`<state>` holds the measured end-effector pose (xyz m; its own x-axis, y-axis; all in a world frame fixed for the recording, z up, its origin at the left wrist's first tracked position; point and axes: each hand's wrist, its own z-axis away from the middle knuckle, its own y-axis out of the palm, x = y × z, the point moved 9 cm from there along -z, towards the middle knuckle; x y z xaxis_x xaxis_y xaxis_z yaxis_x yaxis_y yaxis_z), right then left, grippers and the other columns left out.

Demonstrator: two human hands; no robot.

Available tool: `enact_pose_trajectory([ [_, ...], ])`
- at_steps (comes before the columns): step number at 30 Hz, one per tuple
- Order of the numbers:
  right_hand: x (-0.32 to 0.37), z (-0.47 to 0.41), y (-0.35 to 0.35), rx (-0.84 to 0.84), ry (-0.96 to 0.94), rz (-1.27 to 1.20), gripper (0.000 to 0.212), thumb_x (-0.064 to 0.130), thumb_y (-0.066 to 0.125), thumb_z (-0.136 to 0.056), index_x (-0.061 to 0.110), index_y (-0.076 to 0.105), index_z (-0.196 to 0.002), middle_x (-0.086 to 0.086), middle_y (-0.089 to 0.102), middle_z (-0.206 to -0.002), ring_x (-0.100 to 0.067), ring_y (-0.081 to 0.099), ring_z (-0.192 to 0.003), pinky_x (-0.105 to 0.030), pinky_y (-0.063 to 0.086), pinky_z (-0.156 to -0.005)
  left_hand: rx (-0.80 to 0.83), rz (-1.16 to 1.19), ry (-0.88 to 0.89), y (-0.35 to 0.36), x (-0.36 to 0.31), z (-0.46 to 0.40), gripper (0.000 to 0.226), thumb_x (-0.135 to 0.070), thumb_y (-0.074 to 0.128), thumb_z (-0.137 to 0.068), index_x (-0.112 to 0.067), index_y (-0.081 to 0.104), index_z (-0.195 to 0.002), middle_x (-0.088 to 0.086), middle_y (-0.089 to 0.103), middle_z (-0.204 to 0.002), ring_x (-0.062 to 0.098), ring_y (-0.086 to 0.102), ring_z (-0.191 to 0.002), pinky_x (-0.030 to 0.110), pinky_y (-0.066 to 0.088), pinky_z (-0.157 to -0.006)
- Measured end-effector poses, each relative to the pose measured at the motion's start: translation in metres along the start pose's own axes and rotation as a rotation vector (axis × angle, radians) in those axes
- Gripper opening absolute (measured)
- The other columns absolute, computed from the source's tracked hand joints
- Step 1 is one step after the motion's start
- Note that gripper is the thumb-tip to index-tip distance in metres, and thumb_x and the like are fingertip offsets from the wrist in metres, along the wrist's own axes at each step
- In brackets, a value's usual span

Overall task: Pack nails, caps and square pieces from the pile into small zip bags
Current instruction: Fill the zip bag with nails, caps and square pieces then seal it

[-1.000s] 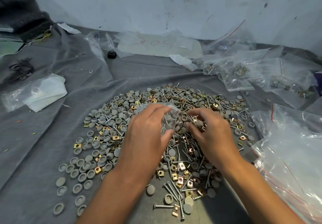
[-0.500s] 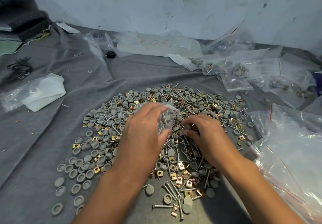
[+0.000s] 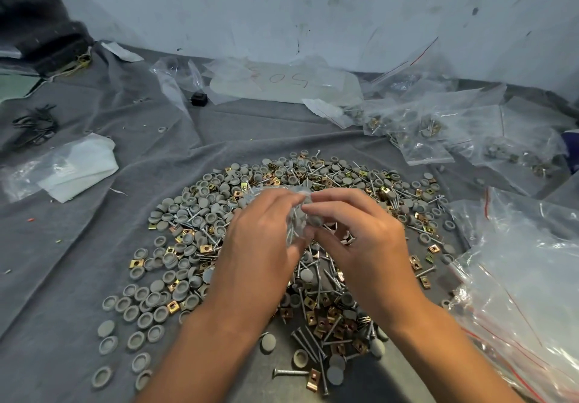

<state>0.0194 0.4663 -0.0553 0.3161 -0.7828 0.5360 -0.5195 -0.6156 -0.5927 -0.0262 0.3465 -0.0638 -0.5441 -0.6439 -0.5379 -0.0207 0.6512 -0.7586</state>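
Above the middle of the pile (image 3: 282,246), the left hand (image 3: 263,239) grips a small zip bag (image 3: 294,214). The right hand (image 3: 354,233), just beside it, pinches a grey cap (image 3: 315,219) at the bag's mouth.

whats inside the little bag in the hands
Through the clear small bag held by the left hand, a few nails and grey caps show. Fingers of both hands cover the rest; the count is hidden.

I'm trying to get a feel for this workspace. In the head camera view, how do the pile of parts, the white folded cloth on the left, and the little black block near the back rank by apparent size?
1. Pile of parts, by far the largest.
2. White folded cloth.
3. Black block, smallest, though it lies farther from the camera, which shrinks it somewhat.
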Motion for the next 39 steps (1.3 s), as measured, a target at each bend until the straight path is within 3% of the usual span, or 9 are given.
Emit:
enact_pose_trajectory([
  [8,0.002,0.003,-0.007,-0.062,-0.016,0.072,0.040,0.014,0.072,-0.090,0.016,0.067,-0.130,0.004,0.059,-0.100,0.002,0.053,-0.088,-0.008,0.041,-0.080,0.009,-0.040,-0.009,0.000,0.000,0.001,0.062,-0.027,0.084,-0.077,-0.022,0.059,-0.134,-0.012,0.058,-0.129,0.006,0.057,-0.113,0.036,0.048,-0.104],
  [13,0.010,0.005,-0.008,-0.104,-0.056,0.101,0.020,0.017,0.075,-0.086,0.014,0.064,-0.102,0.013,0.056,-0.092,0.008,0.047,-0.080,-0.007,0.039,-0.073,0.015,-0.039,-0.009,0.000,0.000,0.001,0.063,-0.026,0.085,-0.076,-0.022,0.060,-0.134,-0.012,0.058,-0.130,0.005,0.055,-0.117,0.037,0.047,-0.106],
  [16,-0.002,0.006,0.001,-0.013,0.018,0.113,0.028,0.019,0.078,-0.084,0.016,0.069,-0.110,0.007,0.061,-0.102,-0.003,0.056,-0.088,-0.019,0.050,-0.078,0.002,-0.037,0.003,0.000,-0.002,0.001,0.058,-0.028,0.080,-0.080,-0.023,0.059,-0.134,-0.012,0.058,-0.130,0.003,0.055,-0.117,0.034,0.047,-0.106],
  [20,-0.028,0.003,-0.010,-0.051,0.107,0.151,0.019,0.026,0.068,-0.090,0.025,0.066,-0.109,0.017,0.054,-0.096,0.007,0.051,-0.083,-0.008,0.042,-0.075,0.005,-0.048,-0.002,0.000,0.000,0.000,0.058,-0.030,0.079,-0.081,-0.024,0.057,-0.135,-0.013,0.058,-0.132,0.002,0.053,-0.117,0.025,0.042,-0.108],
  [25,-0.076,0.017,0.019,0.336,0.260,0.346,0.039,0.037,0.070,-0.089,0.038,0.060,-0.127,0.018,0.056,-0.123,-0.006,0.045,-0.120,-0.025,0.038,-0.099,0.019,-0.049,-0.003,0.001,0.001,0.001,0.060,-0.031,0.079,-0.081,-0.025,0.056,-0.136,-0.014,0.056,-0.133,0.004,0.054,-0.118,0.030,0.045,-0.109],
  [27,-0.074,0.020,0.030,0.403,0.212,0.378,0.046,0.037,0.071,-0.089,0.039,0.058,-0.133,0.017,0.056,-0.126,-0.008,0.041,-0.120,-0.026,0.036,-0.100,0.016,-0.047,-0.004,0.000,0.001,0.001,0.060,-0.030,0.079,-0.081,-0.025,0.056,-0.137,-0.014,0.056,-0.134,0.004,0.054,-0.119,0.031,0.046,-0.108],
  [31,-0.066,0.015,0.037,0.398,0.144,0.455,0.034,0.041,0.068,-0.090,0.035,0.063,-0.124,0.014,0.060,-0.119,-0.013,0.044,-0.111,-0.034,0.041,-0.094,0.014,-0.048,-0.003,0.001,0.000,0.001,0.060,-0.029,0.080,-0.080,-0.024,0.057,-0.136,-0.013,0.056,-0.132,0.004,0.055,-0.114,0.032,0.048,-0.105],
  [36,-0.065,0.019,0.037,0.389,0.147,0.372,0.022,0.028,0.067,-0.093,0.031,0.063,-0.114,0.011,0.060,-0.117,-0.012,0.051,-0.108,-0.031,0.048,-0.089,0.007,-0.031,-0.004,0.000,0.000,0.000,0.061,-0.028,0.081,-0.079,-0.024,0.057,-0.135,-0.013,0.058,-0.130,0.003,0.056,-0.111,0.033,0.051,-0.103],
  [39,-0.062,0.013,0.023,0.278,0.173,0.202,0.021,0.017,0.069,-0.093,0.028,0.066,-0.110,0.016,0.059,-0.112,-0.002,0.058,-0.101,-0.025,0.051,-0.090,-0.001,-0.019,0.003,-0.001,0.000,0.001,0.061,-0.027,0.081,-0.078,-0.025,0.057,-0.134,-0.014,0.058,-0.128,0.001,0.057,-0.106,0.033,0.052,-0.101],
])
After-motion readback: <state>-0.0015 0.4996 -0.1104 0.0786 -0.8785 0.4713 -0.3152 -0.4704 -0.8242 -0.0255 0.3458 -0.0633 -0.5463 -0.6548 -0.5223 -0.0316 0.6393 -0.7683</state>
